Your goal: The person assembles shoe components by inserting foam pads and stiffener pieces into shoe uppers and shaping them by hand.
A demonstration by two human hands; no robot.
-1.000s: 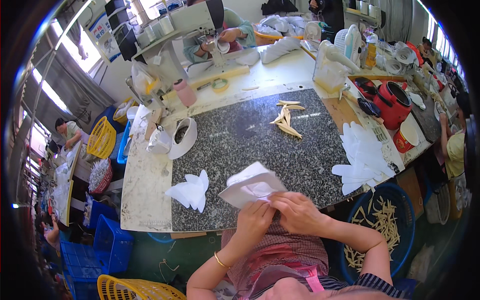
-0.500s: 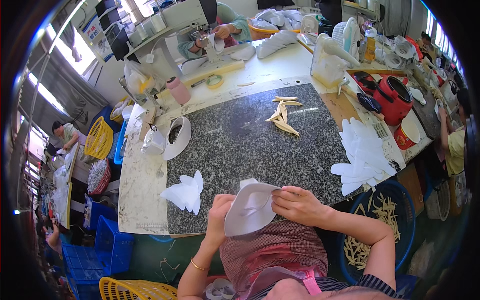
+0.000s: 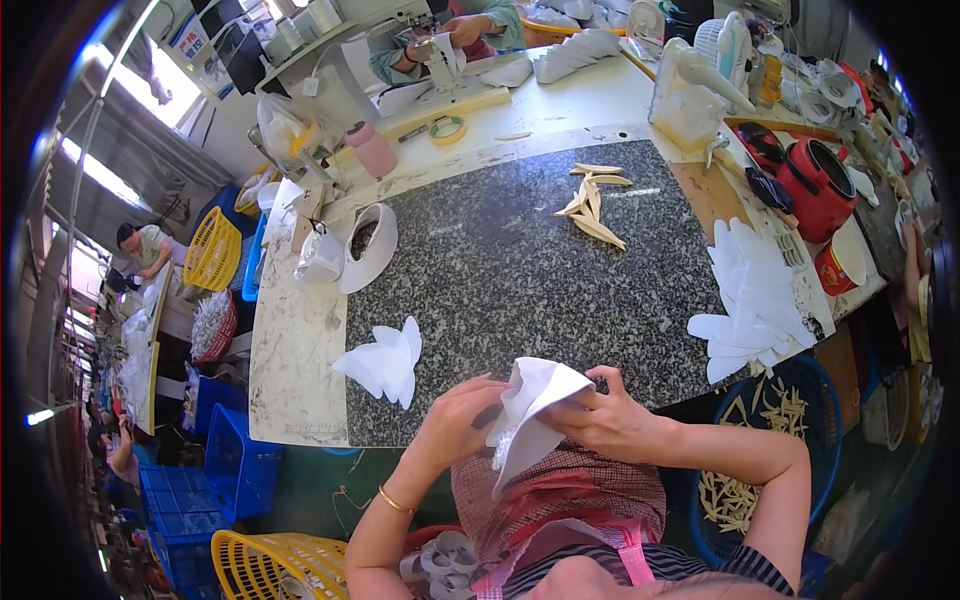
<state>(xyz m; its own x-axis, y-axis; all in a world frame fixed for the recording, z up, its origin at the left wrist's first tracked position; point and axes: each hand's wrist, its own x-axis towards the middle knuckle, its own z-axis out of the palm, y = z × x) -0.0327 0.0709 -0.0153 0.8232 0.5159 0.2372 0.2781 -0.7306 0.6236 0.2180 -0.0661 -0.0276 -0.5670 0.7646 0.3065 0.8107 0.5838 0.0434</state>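
Slab (image 3: pixel 500 300): lying dark and speckled on the white table (image 3: pixel 293 375).
White piece (image 3: pixel 548 384): curving and tilting in the hands at the slab's near edge, pointing one tip down toward the lap.
Right hand (image 3: pixel 612 422): holding the white piece by its right side, pinching with bent fingers.
Left hand (image 3: pixel 458 424): curling at the white piece's left side; how firmly, cannot tell.
White cutouts, left (image 3: pixel 385 361): fanning out on the slab's near left corner.
White cutouts, right (image 3: pixel 752 290): overlapping in a bigger spread along the slab's right edge.
Cream strips (image 3: pixel 590 208): lying in a loose heap toward the slab's far side.
Visor (image 3: pixel 380 258): resting at the slab's left edge.
Bottle (image 3: pixel 371 152): standing pink beyond the slab's far left corner.
Tape (image 3: pixel 448 130): lying beyond the slab's far edge.
Pot (image 3: pixel 815 195): standing red to the right of the slab.
Blue basket (image 3: pixel 835 435): sitting below the slab's near right corner, holding more cream strips.
Co-worker's hand (image 3: pixel 466 31): working at a sewing machine beyond the slab.
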